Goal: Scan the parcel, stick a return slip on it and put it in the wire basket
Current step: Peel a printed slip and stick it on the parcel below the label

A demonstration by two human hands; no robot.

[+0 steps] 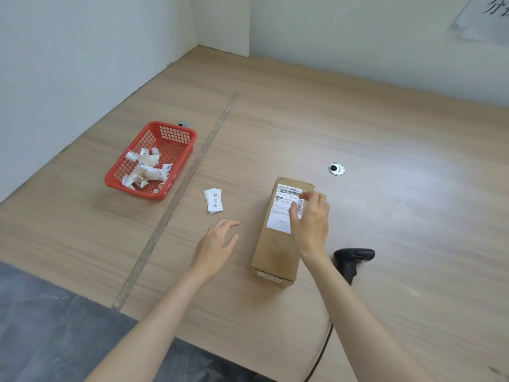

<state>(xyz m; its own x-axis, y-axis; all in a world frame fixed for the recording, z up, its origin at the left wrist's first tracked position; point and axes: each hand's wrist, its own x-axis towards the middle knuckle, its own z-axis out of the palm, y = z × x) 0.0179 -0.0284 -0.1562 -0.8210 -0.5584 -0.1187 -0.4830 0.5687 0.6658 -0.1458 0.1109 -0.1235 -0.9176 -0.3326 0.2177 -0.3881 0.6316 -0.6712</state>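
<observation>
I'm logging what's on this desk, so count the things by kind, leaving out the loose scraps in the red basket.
Parcel: 1
Scanner: 1
Red basket: 1
Stack of slips: 1
Desk grommet: 1
Total: 5

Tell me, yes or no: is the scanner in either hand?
No. The scanner lies on the table beside the parcel, and neither hand grips it.

Wooden surface (385, 161) with dark seam strip (176, 199). Round metal cable grommet (336, 169) set in surface. White walls (82, 51) behind. Grey floor (55, 326) below.
</observation>
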